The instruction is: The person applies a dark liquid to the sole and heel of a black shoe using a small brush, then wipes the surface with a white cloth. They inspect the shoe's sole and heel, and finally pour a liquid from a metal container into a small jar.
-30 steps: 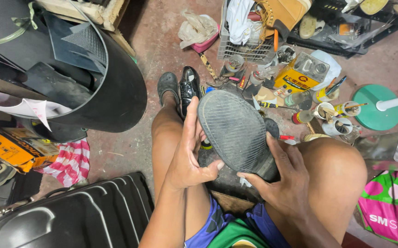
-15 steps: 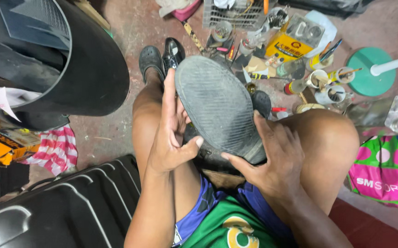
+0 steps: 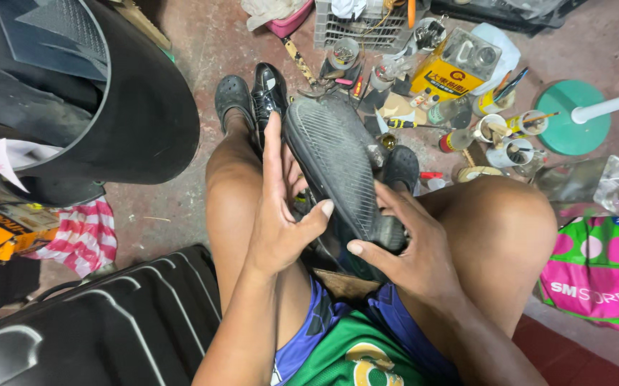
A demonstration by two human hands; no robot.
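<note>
A black shoe [image 3: 338, 168] lies sole-up across my lap, its ribbed grey sole facing me. My left hand [image 3: 277, 214] grips its left edge, fingers stretched along the side and thumb pressed on the sole. My right hand [image 3: 413, 246] clasps the heel end from the right, thumb at the sole's rim. A second black glossy shoe [image 3: 270, 89] stands on the floor beyond my left knee, beside my foot in a dark clog [image 3: 232, 96].
A big black bin [image 3: 116, 107] with sheets stands at left, a dark ribbed suitcase [image 3: 88, 329] at lower left. Glue tins, a yellow can [image 3: 452, 68], cups and tools litter the floor ahead. A green round base with a white pole [image 3: 570, 118] and bright bags [image 3: 602, 268] sit at right.
The shoe has turned narrower, its sole tilting toward the left. My view has shifted slightly. Both hands keep their hold, the right thumb now nearer the sole's rim.
</note>
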